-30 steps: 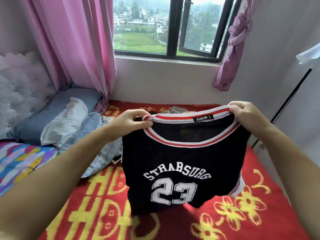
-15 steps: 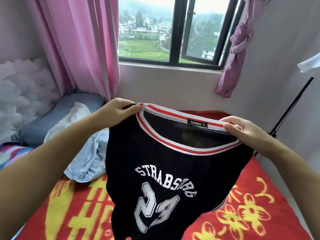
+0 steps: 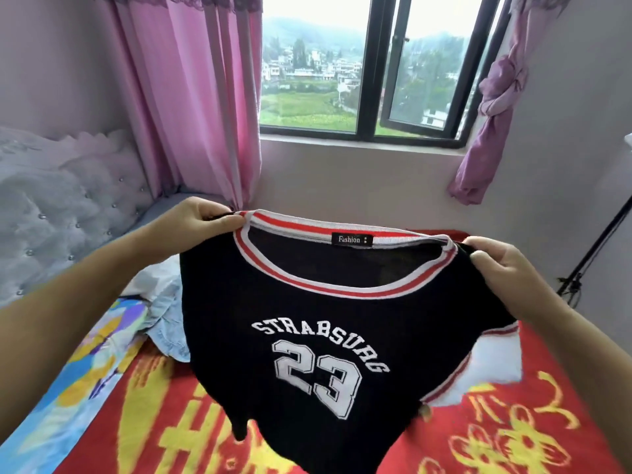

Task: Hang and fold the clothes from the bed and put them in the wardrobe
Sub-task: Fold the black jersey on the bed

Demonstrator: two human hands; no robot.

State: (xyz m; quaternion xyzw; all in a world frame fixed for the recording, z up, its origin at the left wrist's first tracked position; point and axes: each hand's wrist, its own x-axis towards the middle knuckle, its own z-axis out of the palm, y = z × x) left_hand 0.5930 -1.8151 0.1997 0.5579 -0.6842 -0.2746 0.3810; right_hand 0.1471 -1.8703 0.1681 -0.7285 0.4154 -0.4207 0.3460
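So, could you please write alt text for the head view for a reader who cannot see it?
Two hands, left hand and right hand, hold a black jersey marked "STRABSURG 23" up by its shoulders above a red bed cover. Behind are a window and pink curtain.

Jersey (image 3: 321, 323) held up over the bed (image 3: 513, 422), between viewer and window (image 3: 362, 73). Left hand (image 3: 201, 220) at its left shoulder, right hand (image 3: 502, 268) at its right shoulder. Heap of clothes (image 3: 164, 319) on the bed, left of and behind the jersey. Headboard (image 3: 65, 206) far left. Curtain (image 3: 191, 107) left of the window, knotted curtain (image 3: 496, 107) to its right. Stand (image 3: 595, 248) at far right, beside the bed.
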